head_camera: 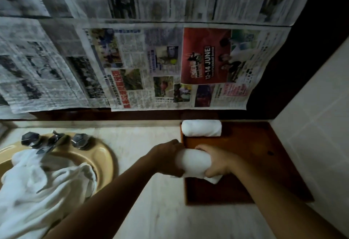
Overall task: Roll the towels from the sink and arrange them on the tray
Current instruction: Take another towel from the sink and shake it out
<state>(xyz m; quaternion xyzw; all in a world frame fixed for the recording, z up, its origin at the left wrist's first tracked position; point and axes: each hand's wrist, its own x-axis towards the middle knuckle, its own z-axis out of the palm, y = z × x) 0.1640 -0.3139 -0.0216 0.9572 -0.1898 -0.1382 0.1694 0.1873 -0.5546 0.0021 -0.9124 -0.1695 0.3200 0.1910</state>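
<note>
Fingers (202, 147) of the right hand (219, 161) and left hand (168, 155) curl round each end of the rolled towel (192, 160) at the tray (245, 172) edge; looks soft and light, so hold both ends or it'll unroll

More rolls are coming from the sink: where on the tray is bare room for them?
On the tray, the right half, between the finished roll and the tiled wall, is bare, as is its near strip below the hands. Its left edge is crowded: left hand and right hand grip the held roll there.
</note>
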